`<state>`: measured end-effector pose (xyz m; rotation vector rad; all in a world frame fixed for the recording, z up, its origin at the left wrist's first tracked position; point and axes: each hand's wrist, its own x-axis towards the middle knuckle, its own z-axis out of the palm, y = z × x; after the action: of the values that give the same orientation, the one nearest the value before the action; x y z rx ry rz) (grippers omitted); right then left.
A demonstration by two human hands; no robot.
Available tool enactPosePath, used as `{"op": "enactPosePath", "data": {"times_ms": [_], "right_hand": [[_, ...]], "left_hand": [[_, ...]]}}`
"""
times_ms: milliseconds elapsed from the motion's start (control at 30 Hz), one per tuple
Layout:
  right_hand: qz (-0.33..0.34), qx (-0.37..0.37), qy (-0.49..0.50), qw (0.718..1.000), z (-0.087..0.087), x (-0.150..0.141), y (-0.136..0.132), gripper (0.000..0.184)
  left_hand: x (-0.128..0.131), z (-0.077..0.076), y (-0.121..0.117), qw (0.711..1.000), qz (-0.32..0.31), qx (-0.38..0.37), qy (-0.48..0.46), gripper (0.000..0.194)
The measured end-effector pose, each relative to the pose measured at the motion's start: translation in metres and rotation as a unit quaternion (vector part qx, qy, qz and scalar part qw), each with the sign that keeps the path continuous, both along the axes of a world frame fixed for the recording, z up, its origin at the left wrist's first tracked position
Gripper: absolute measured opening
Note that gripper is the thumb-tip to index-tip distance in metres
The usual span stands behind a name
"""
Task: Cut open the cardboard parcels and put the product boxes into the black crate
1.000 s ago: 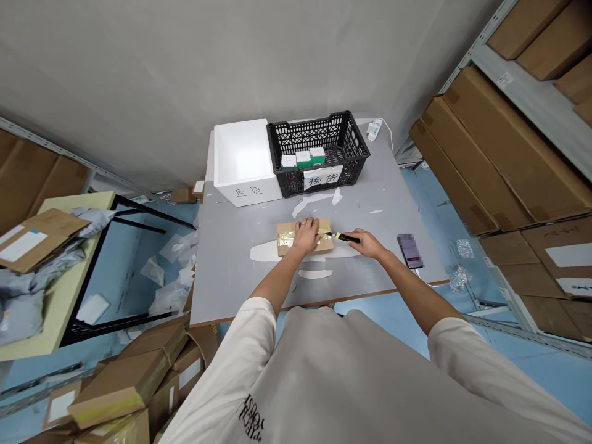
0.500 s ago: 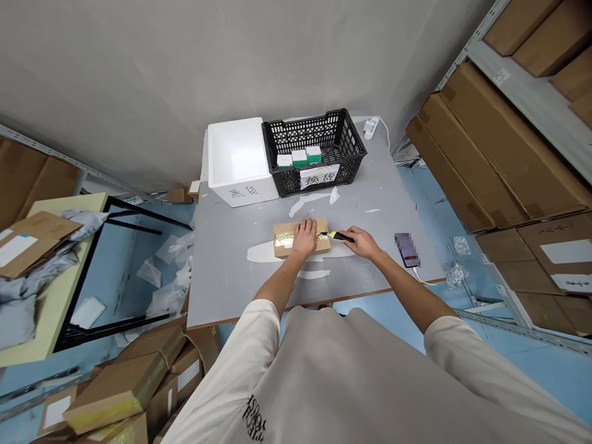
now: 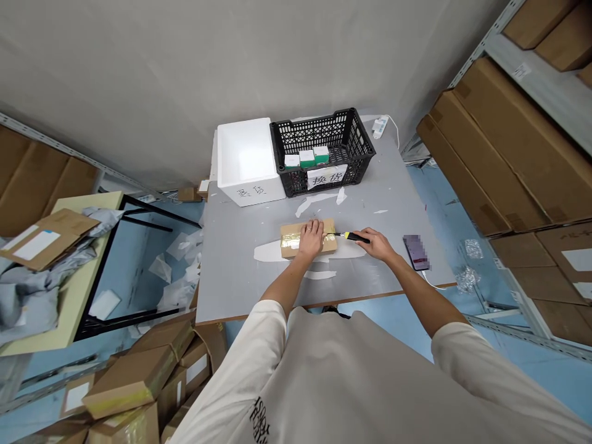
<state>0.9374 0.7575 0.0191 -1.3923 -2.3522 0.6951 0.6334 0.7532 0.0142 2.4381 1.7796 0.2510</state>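
A small cardboard parcel (image 3: 292, 240) wrapped in yellowish tape lies in the middle of the grey table (image 3: 231, 259). My left hand (image 3: 311, 238) rests flat on top of it with the fingers stretched out. My right hand (image 3: 379, 243) is closed around a black and yellow utility knife (image 3: 355, 236), whose tip sits at the parcel's right edge.
A white foam box (image 3: 243, 159) and a black crate (image 3: 324, 151) with small boxes stand at the table's back. A phone (image 3: 415, 251) lies to the right. Shelves of cardboard cartons (image 3: 499, 142) are on the right, loose parcels (image 3: 134, 382) on the floor, a side table (image 3: 60, 296) to the left.
The knife tip has stayed at the parcel's right edge, and my left hand keeps pressing on the parcel. The view shifted slightly; little else moved.
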Motion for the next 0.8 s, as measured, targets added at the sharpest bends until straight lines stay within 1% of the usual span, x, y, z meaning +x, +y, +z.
{"op": "enactPosePath", "data": {"times_ms": [167,367,533,633,800], "right_hand": [[0.0,0.011,-0.011,1.0,-0.003,-0.006,0.001,0.047],[0.031,0.036,-0.06,0.997,-0.005,-0.01,0.014,0.046],[0.048,0.022,-0.038,0.998,-0.005,-0.007,0.025,0.044],[0.058,0.016,-0.04,0.997,-0.004,-0.004,0.03,0.044],[0.044,0.001,-0.039,0.998,-0.002,0.002,0.033,0.045]], "left_hand": [[0.0,-0.001,-0.001,1.0,0.001,0.002,0.005,0.058],[0.0,-0.002,-0.001,1.0,0.006,0.006,0.004,0.057],[0.001,-0.001,-0.001,1.0,0.002,0.001,0.004,0.057],[0.001,0.001,-0.001,1.0,0.008,-0.008,0.001,0.057],[0.001,0.005,-0.002,0.999,0.01,-0.031,-0.014,0.058]]}}
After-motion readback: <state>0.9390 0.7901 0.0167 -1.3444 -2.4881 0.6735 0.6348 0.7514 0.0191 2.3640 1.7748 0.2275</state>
